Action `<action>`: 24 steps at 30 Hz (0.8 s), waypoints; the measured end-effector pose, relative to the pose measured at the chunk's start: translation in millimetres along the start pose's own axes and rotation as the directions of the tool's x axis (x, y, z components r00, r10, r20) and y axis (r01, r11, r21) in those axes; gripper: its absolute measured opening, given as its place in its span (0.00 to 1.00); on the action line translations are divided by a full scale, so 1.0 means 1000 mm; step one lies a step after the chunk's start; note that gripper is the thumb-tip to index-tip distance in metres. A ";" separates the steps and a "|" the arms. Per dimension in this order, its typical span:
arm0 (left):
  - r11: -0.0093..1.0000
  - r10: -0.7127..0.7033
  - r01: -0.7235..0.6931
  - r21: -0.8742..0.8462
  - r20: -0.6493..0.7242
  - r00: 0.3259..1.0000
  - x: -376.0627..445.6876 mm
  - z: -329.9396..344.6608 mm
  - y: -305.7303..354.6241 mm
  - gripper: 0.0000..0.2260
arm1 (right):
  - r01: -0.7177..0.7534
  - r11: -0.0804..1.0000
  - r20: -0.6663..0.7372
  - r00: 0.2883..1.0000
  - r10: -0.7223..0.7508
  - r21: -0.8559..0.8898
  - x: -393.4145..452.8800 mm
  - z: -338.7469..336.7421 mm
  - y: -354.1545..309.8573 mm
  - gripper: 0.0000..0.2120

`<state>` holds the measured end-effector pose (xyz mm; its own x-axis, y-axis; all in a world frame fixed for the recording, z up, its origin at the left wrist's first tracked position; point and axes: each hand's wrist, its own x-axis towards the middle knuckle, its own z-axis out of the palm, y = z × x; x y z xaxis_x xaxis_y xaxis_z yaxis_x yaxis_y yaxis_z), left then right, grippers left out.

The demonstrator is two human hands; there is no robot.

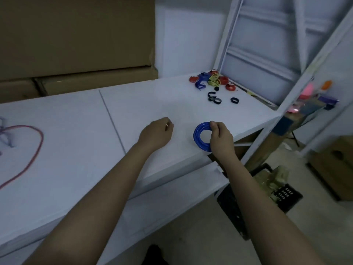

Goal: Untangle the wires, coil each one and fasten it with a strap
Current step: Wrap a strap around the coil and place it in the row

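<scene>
My right hand (pixel 220 137) grips a coiled blue wire (pixel 199 135) by its right side, holding the ring just above the white table (pixel 76 150) near the right edge. My left hand (pixel 157 133) hovers to the left of the coil with fingers loosely curled and nothing in it. Several black straps (pixel 214 98) lie curled on the table further back. Behind them sits a pile of red, blue and yellow wire bundles (pixel 212 80). A loose red wire (pixel 28 150) loops across the far left of the table, beside a blurred tangle at the frame edge.
Cardboard boxes (pixel 76 44) stand along the wall behind the table. A white metal frame (pixel 286 73) rises at the right end, with coloured items (pixel 315 96) stuck to it. Below the table's right end lie a black crate (pixel 267 199) and a box on the floor.
</scene>
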<state>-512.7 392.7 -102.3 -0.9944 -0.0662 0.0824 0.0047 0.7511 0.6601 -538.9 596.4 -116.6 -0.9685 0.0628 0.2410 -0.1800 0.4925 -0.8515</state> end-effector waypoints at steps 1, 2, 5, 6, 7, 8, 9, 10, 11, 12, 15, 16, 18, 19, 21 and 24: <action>1.000 0.008 -0.008 0.008 -0.003 1.000 0.015 0.009 0.010 0.14 | -0.001 1.000 -0.001 1.000 0.001 -0.001 0.014 -0.007 0.008 0.12; 1.000 0.016 -0.016 0.014 -0.006 1.000 0.030 0.018 0.018 0.14 | 0.002 1.000 -0.004 1.000 -0.002 -0.006 0.028 -0.014 0.016 0.12; 1.000 0.015 -0.015 0.016 0.001 1.000 0.080 0.047 0.041 0.13 | 0.015 1.000 -0.017 1.000 -0.016 -0.022 0.076 -0.034 0.041 0.13; 1.000 0.013 -0.013 0.018 -0.002 1.000 0.096 0.056 0.047 0.13 | 0.025 0.999 -0.019 0.999 -0.026 -0.035 0.092 -0.040 0.047 0.13; 1.000 0.014 -0.014 0.024 -0.008 1.000 0.114 0.065 0.053 0.13 | 0.035 0.998 -0.021 0.999 -0.036 -0.046 0.110 -0.046 0.054 0.13; 0.999 0.013 -0.012 0.034 -0.014 1.000 0.133 0.072 0.059 0.13 | 0.040 0.998 -0.020 0.999 -0.041 -0.055 0.128 -0.052 0.059 0.12; 0.999 0.003 -0.002 0.041 -0.020 1.000 0.152 0.077 0.065 0.13 | 0.046 0.997 -0.017 0.999 -0.047 -0.063 0.146 -0.057 0.065 0.12; 0.999 -0.012 0.013 0.043 -0.025 1.000 0.168 0.083 0.070 0.12 | 0.047 0.996 -0.006 0.999 -0.048 -0.071 0.162 -0.061 0.071 0.11; 0.999 -0.026 0.028 0.044 -0.036 0.999 0.185 0.088 0.073 0.12 | 0.054 0.996 0.007 0.999 -0.053 -0.073 0.177 -0.065 0.076 0.11; 0.998 -0.035 0.037 0.051 -0.051 0.998 0.201 0.093 0.076 0.12 | 0.063 0.996 0.017 0.998 -0.062 -0.069 0.190 -0.068 0.082 0.10; 0.994 -0.069 0.076 0.080 -0.078 0.995 0.238 0.110 0.083 0.11 | 0.085 0.996 0.042 0.996 -0.083 -0.035 0.226 -0.077 0.103 0.09; 0.993 -0.078 0.084 0.085 -0.072 0.994 0.246 0.115 0.086 0.11 | 0.090 0.996 0.062 0.994 -0.088 -0.026 0.236 -0.078 0.110 0.09; 0.992 -0.088 0.093 0.084 -0.061 0.994 0.260 0.125 0.089 0.11 | 0.112 0.993 0.117 0.987 -0.107 -0.030 0.257 -0.080 0.120 0.09; 0.991 -0.097 0.102 0.083 -0.065 0.993 0.267 0.128 0.089 0.11 | 0.128 0.991 0.141 0.982 -0.123 -0.031 0.269 -0.081 0.122 0.09; 0.987 -0.130 0.137 0.083 -0.085 0.988 0.277 0.133 0.090 0.11 | 0.165 0.986 0.185 0.969 -0.162 0.001 0.294 -0.079 0.124 0.08; 0.979 -0.186 0.192 0.064 -0.094 0.978 0.283 0.140 0.089 0.12 | 0.197 0.979 0.281 0.937 -0.206 0.060 0.325 -0.072 0.128 0.07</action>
<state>-808.3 532.3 -124.6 -0.9635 -0.2663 0.0280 -0.1935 0.7647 0.6146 -864.5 742.3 -113.5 -0.9191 -0.2863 0.2708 -0.3774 0.4419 -0.8138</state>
